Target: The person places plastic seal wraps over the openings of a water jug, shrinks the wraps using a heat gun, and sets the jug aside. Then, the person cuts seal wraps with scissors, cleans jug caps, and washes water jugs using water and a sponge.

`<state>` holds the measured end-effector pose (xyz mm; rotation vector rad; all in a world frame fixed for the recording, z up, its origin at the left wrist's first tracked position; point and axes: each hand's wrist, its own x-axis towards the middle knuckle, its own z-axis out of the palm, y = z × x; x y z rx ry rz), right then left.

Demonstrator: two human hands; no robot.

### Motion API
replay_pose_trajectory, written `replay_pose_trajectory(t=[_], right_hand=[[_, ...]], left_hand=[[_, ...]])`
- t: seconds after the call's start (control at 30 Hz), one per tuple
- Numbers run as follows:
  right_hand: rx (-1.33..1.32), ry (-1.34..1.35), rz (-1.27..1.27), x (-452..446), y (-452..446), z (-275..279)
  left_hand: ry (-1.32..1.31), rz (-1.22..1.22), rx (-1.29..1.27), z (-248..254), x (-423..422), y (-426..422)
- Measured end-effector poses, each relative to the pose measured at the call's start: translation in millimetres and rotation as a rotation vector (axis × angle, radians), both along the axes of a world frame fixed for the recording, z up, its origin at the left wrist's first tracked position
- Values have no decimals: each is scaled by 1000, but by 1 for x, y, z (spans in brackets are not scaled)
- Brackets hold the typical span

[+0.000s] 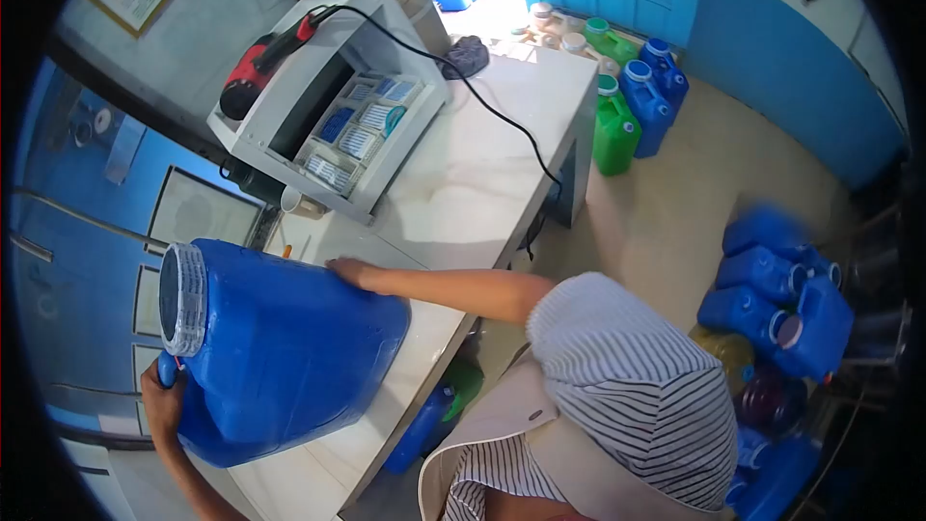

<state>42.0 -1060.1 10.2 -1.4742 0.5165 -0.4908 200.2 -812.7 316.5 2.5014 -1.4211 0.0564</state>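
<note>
Should the left hand (pixel 162 399), clamped beside its neck, slip, the big blue plastic jug (pixel 289 338) could be tipped off the glossy white bench's (pixel 453 183) edge; the right hand (pixel 353 273) is laid open.

Bench, my count: 1 large blue jug (pixel 299 347), 1 mug (pixel 302 203), 1 shelf unit (pixel 403 121), 1 red-and-black power tool (pixel 253 75). Near door: 2 green jugs (pixel 615 130), 2 smaller blue jugs (pixel 648 108).

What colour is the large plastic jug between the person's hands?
The large plastic jug is blue, best seen in the head view.
</note>
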Motion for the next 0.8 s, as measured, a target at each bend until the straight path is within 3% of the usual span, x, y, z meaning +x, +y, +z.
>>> replay_pose_trajectory(t=[0.03, 0.13, 0.3, 0.37, 0.43, 0.5, 0.63, 0.73, 0.8], right_hand=[[286, -14, 12, 10, 7, 8], [419, -100, 70, 3, 13, 8], [340, 11, -73, -30, 58, -5], [352, -17, -91, -48, 78, -12], [330, 89, -91, -72, 100, -6], [346, 76, -23, -102, 115, 8], [501, 161, -15, -154, 136, 33], [521, 172, -6, -166, 140, 24], [544, 209, -46, -177, 139, 12]], left_hand=[[-17, -23, 2, 1, -1, -1], [-256, -26, 39, 1, 4, -5], [-271, -108, 90, -4, 32, 12], [-436, -164, 64, -9, 36, 24], [-460, -126, -47, -21, 33, 41], [-579, -253, -203, -27, 37, 50], [-620, -337, -279, -31, 13, 55], [-540, -256, -2, -21, 13, 70], [-557, -319, -9, -26, -4, 69]])
